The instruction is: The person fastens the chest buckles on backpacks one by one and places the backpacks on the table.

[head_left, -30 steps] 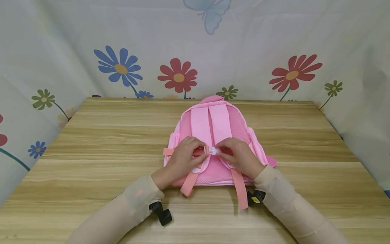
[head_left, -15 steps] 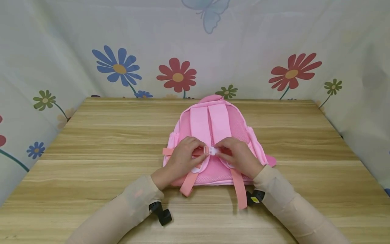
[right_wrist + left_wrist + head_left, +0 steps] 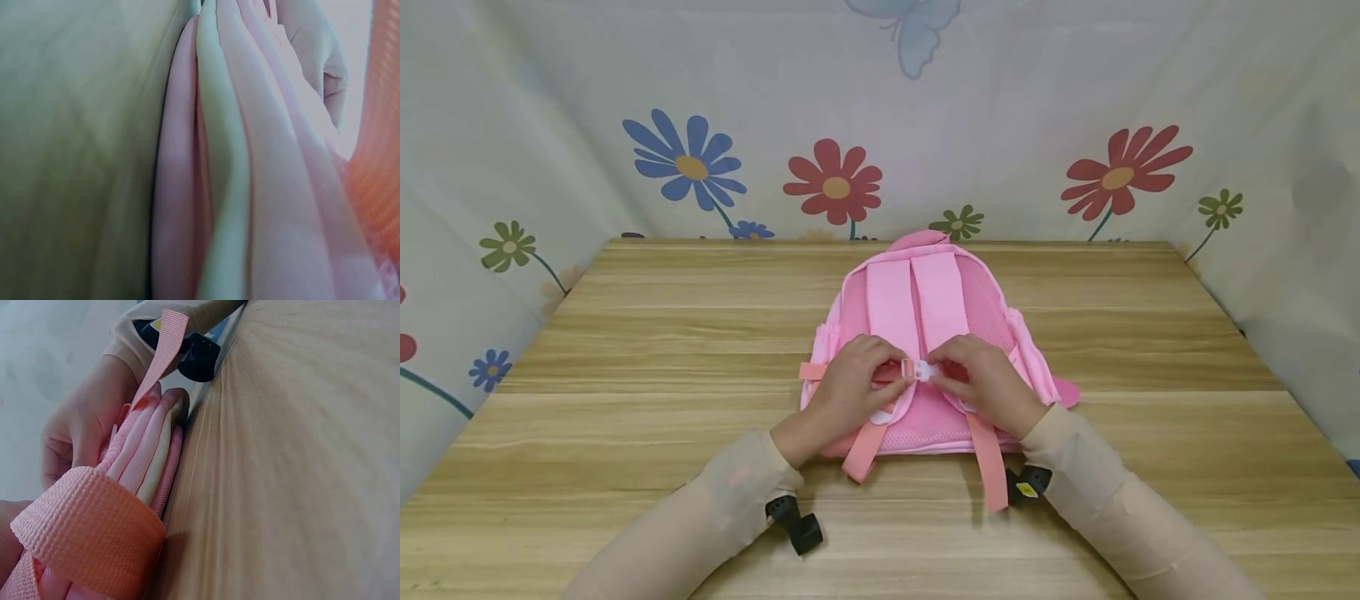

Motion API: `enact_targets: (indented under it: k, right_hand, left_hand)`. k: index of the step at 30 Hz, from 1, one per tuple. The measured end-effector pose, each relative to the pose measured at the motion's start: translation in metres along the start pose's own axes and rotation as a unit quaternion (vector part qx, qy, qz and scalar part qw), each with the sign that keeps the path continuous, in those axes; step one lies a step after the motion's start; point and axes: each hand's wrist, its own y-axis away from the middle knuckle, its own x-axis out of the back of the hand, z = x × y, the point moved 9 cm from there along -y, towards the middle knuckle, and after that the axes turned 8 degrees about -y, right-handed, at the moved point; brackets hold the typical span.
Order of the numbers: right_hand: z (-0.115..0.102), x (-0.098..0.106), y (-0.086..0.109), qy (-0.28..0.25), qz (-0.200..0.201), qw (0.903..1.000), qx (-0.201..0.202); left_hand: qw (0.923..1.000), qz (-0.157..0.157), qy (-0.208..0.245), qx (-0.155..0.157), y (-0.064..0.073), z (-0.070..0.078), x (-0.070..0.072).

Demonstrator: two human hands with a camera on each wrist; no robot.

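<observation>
A pink backpack point(image 3: 981, 325) lies with its mesh back and two shoulder straps point(image 3: 889, 304) facing up. Across the straps runs a white chest buckle point(image 3: 922, 371) with coral webbing threaded through its left end. Thumb and fingers of my left hand point(image 3: 853, 383) pinch the buckle's left end. My right hand point(image 3: 992, 379) pinches its right end in the same way. The two halves look joined between the fingertips. Close up in the left wrist view, a coral webbing strap point(image 3: 94, 531) covers much of the bag's edge. The right wrist view shows the bag's layered side point(image 3: 275, 187).
The backpack rests on a wood-grain table point(image 3: 647, 333). Two loose coral strap ends point(image 3: 988, 467) hang towards the front. A coral tab point(image 3: 812, 372) sticks out at the bag's left side. Behind stands a white cloth point(image 3: 970, 125) printed with flowers.
</observation>
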Motion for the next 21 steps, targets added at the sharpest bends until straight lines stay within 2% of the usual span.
enact_targets:
  k: [21]
  right_hand:
    - [-0.0028,0.0007,0.0002,0.01,0.008,0.9998,0.016]
  left_hand:
    - [0.9999,-0.009,-0.007,0.003,-0.0008,0.0005,-0.0012]
